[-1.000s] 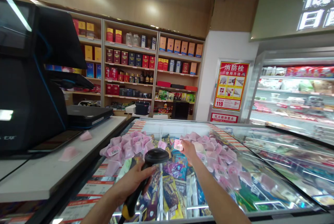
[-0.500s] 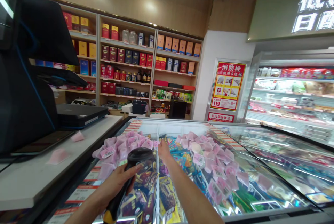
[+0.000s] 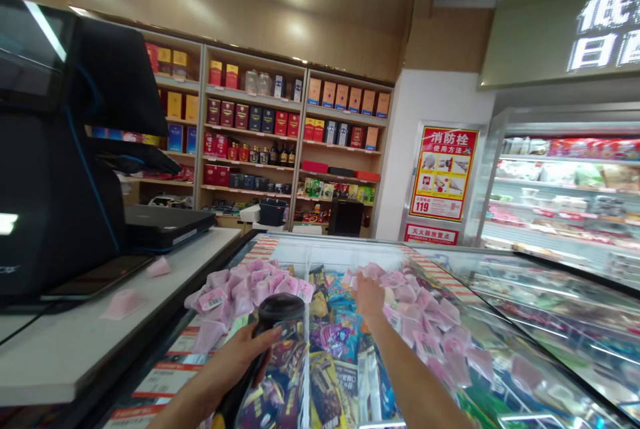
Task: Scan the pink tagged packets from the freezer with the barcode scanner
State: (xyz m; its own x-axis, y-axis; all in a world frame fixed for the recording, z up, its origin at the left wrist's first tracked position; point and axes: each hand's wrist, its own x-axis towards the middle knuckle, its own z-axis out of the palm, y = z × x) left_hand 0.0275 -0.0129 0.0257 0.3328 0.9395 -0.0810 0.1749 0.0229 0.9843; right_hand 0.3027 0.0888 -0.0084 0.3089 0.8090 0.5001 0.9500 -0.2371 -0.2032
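Note:
In my left hand (image 3: 245,356) is a black handheld barcode scanner (image 3: 281,309), its fingers wrapped round the handle and the scanner's head tilted up over the freezer. My right hand (image 3: 370,296) reaches into the freezer, fingers curled onto a pink cup (image 3: 349,278) at the near-left edge of the right-hand pile; the fingertips are partly hidden. Pink cups with barcode labels (image 3: 430,346) form that pile. Left of it, behind the scanner, lies another heap of pink cups (image 3: 240,289). Bagged ice creams (image 3: 325,382) in dark, yellow and blue wrappers lie below my hands.
A white counter (image 3: 65,356) on the left bears a black checkout terminal (image 3: 100,189) and two loose pink cups (image 3: 123,304). Orange-striped price labels (image 3: 165,376) line the freezer's left edge. A wire divider (image 3: 307,376) runs between my hands. Shelves of boxes (image 3: 250,116) stand behind.
My right hand has moved right, from beside the left heap to the right-hand pile. My left hand keeps hold of the scanner. The view has shifted slightly.

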